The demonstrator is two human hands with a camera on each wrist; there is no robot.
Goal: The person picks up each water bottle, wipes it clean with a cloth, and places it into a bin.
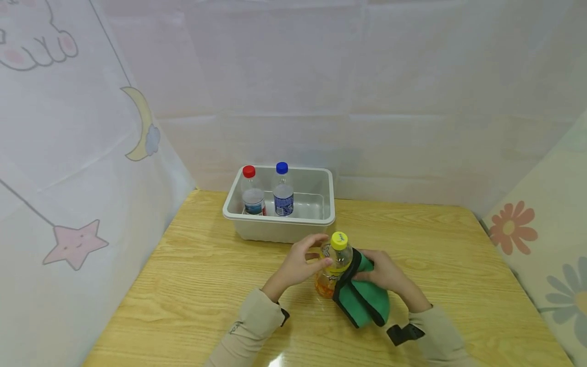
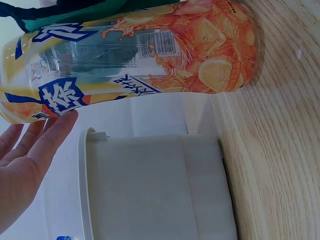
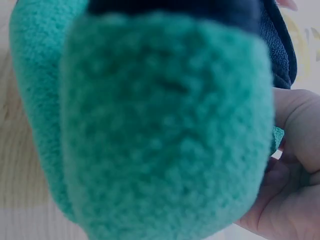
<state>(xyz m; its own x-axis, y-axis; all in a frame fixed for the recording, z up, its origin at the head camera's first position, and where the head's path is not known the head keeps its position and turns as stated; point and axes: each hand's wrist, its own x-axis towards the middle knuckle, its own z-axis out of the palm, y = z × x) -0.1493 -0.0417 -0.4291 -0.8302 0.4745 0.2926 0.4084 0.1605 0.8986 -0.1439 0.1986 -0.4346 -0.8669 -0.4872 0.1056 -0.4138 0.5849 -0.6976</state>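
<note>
A drink bottle (image 1: 326,283) with a yellow cap stands upright on the table, its orange label showing fruit slices and ice. My left hand (image 1: 300,262) holds it near the shoulder, thumb in front and fingers behind. Fingertips meet the upper label of the bottle (image 2: 200,55) in the left wrist view, beside the left hand (image 2: 25,170). In my right hand (image 1: 382,275) is a green cloth (image 1: 367,300) with dark edging, gripped and pressed against the bottle's right side. Up close, the folded cloth (image 3: 165,125) hides much of the right hand (image 3: 295,165).
Behind the bottle sits a grey-white plastic bin (image 1: 279,232). Inside it stand a red-capped bottle (image 1: 253,196) and a blue-capped bottle (image 1: 283,193). The wooden table (image 1: 197,285) ends at patterned cloth hangings (image 1: 367,102) at the back and sides.
</note>
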